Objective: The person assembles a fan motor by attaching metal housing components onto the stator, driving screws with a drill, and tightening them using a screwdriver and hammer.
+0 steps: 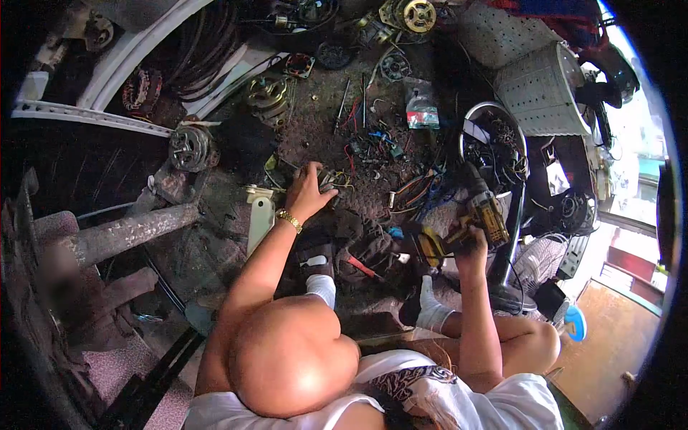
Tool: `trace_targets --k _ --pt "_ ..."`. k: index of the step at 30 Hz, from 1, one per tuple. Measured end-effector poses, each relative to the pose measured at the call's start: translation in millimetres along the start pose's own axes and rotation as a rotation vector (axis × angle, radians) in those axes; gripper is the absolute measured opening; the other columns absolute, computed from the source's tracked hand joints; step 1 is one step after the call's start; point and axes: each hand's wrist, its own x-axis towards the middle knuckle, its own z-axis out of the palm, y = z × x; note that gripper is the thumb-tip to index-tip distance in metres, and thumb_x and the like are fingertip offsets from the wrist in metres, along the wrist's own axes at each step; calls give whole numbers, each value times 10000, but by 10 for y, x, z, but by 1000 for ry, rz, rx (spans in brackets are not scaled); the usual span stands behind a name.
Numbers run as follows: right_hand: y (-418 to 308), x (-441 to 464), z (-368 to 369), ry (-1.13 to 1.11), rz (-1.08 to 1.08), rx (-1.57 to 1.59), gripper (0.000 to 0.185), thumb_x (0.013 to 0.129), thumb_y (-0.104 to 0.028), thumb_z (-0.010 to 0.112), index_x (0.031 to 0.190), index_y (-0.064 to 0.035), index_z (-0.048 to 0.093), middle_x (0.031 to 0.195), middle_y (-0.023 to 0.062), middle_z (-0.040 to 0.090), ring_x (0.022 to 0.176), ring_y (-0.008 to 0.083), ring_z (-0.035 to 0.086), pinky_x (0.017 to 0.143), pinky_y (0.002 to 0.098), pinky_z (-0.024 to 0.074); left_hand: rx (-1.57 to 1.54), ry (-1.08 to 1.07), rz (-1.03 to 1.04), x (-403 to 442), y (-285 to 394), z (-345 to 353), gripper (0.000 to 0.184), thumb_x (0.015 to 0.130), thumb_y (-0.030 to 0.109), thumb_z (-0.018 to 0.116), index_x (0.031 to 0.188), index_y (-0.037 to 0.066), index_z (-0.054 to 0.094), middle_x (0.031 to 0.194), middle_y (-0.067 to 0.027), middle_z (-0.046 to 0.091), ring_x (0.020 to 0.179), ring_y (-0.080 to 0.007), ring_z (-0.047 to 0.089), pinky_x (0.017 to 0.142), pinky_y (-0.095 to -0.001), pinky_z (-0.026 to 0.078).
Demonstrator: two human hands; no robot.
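Note:
My right hand (469, 240) is wrapped round the handle of a yellow and black cordless drill (489, 215). The drill's chuck points up and away from me, beside a round metal basin. Over the littered floor, my left hand (308, 195) reaches forward with thumb and fingers apart. Beside its fingertips lies a small part with thin wires (331, 178); whether they touch is unclear. A gold watch (290, 221) is on that wrist. A red-handled tool (364, 268) lies between my feet, near dark cloth or gloves (358, 236).
The metal basin (523, 154) holds dark scraps. Wire bits and a blue connector (380, 135) litter the floor, with screwdrivers (342, 106) and a plastic bag (421, 107) beyond. Motor parts (269, 97) stand farther back. A perforated white drum (534, 89) is at right, a rusty pipe (136, 233) at left.

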Motion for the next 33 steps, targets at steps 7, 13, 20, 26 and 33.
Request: trace_targets --k 7,13,20,26,33 --pt "61 -116 348 19 141 88 353 766 -109 594 1100 -21 521 961 88 593 884 255 580 843 382 464 38 -35 -65 8 81 -59 614 663 307 765 1113 70 421 1067 -173 552 998 -361 530 778 -453 467" --pt "447 -146 490 -110 445 -72 425 689 -90 575 1098 3 508 933 110 599 819 253 593 784 383 488 102 -82 -136 36 125 -20 626 664 309 763 1124 71 411 1082 -174 543 1038 -378 505 781 -468 463" --pt "1099 -17 546 -184 610 -103 400 717 -95 556 1110 -25 532 957 92 617 745 204 598 693 358 509 44 -23 -117 25 142 -2 612 665 299 757 1102 47 411 1068 -181 541 1031 -399 491 809 -470 445" --pt "1258 123 449 -219 606 -148 362 712 -91 534 1065 -15 554 897 88 609 773 217 598 716 368 510 73 -8 -72 89 80 54 571 672 309 745 1067 34 437 1023 -194 553 997 -395 504 792 -466 443" --pt "1346 143 381 -172 592 -101 356 711 -87 536 1057 -10 567 896 93 615 778 213 595 727 374 506 59 -12 -76 108 49 103 555 690 327 734 1055 29 440 1015 -194 575 939 -388 543 792 -459 438"
